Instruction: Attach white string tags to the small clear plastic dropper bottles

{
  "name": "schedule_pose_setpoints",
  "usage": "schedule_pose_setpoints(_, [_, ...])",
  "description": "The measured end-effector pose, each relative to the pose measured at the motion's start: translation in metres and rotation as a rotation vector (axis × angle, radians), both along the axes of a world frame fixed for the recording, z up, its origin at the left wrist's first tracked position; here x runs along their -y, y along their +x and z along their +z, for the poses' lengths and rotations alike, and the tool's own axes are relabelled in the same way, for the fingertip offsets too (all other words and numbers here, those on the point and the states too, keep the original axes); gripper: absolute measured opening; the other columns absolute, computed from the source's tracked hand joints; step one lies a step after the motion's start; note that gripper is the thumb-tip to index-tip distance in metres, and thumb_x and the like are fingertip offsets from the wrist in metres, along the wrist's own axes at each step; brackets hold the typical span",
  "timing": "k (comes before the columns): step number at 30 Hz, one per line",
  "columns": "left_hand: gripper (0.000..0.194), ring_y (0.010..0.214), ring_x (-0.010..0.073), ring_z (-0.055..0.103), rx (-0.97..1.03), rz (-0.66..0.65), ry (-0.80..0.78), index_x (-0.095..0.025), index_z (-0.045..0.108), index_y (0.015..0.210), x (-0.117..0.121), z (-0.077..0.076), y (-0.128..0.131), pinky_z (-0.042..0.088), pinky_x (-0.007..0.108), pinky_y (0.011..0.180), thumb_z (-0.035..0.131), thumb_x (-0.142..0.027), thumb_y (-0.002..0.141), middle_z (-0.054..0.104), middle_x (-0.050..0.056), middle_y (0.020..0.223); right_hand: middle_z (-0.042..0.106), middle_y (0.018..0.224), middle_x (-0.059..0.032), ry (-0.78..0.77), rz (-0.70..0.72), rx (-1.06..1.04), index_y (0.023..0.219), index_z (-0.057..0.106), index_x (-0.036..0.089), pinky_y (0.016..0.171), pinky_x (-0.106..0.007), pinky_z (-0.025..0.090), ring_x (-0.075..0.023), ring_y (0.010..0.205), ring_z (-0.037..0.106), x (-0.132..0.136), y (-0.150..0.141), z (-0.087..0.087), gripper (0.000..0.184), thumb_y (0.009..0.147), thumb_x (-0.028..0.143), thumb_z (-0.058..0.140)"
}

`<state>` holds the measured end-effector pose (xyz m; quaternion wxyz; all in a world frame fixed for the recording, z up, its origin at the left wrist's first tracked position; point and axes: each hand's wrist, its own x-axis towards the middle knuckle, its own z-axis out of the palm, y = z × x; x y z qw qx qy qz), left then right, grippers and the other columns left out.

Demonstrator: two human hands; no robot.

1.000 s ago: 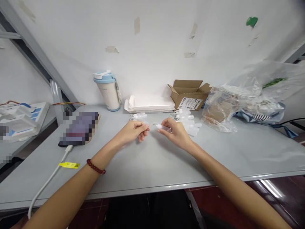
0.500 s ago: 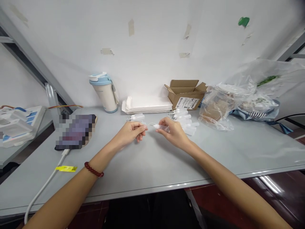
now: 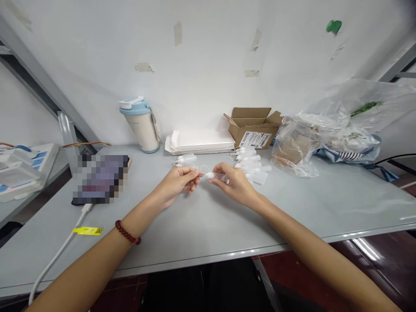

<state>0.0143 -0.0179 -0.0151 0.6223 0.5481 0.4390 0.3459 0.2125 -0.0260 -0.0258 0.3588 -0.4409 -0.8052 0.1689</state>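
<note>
Lying sideways between thumb and fingers, a small translucent bottle [image 3: 220, 177] is grasped by the right grip [image 3: 238, 184]; its body is partly covered by the fingers, and its white neck is pointed toward the left grip [image 3: 177, 182]. Just beyond that neck, a thin loop [image 3: 205, 166] is arched upward, and its left end is pinched between the left grip's thumb and index finger; any finer detail there is too small to be told. The bottle is held over the worktop [image 3: 208, 221], near the left fingertips but apart from them. A cluster of similar bottles [image 3: 251, 164] is seen just behind the right grip, and a smaller group of bottles [image 3: 186, 158] behind the left. Farther back, flat white boxes [image 3: 203, 141] are stacked beside an open cardboard box [image 3: 255, 130].
</note>
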Motion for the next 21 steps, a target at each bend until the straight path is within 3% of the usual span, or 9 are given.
schedule_pose_setpoints(13, [0.026, 0.050, 0.0070, 0.045, -0.067, 0.030, 0.093, -0.014, 0.057, 0.063, 0.0012, -0.0014, 0.0017, 0.037, 0.023, 0.051, 0.061, -0.035, 0.079, 0.052, -0.002, 0.060, 0.067, 0.080, -0.0056, -0.020, -0.006, 0.036, 0.089, 0.052, 0.019, 0.055, -0.025, 0.039, -0.0154, 0.062, 0.057, 0.0015, -0.0005, 0.0002, 0.014, 0.081, 0.026, 0.060])
schedule_pose_setpoints(21, [0.026, 0.048, 0.0082, 0.045, -0.127, 0.037, 0.162, -0.015, 0.057, 0.059, 0.0034, -0.0005, 0.0063, 0.037, 0.024, 0.049, 0.062, -0.034, 0.076, 0.051, -0.003, 0.054, 0.065, 0.078, -0.0047, 0.047, 0.023, 0.077, 0.088, 0.050, 0.019, 0.053, -0.024, 0.037, -0.0135, 0.057, 0.052, 0.0019, -0.0004, -0.0055, 0.011, 0.083, 0.025, 0.058])
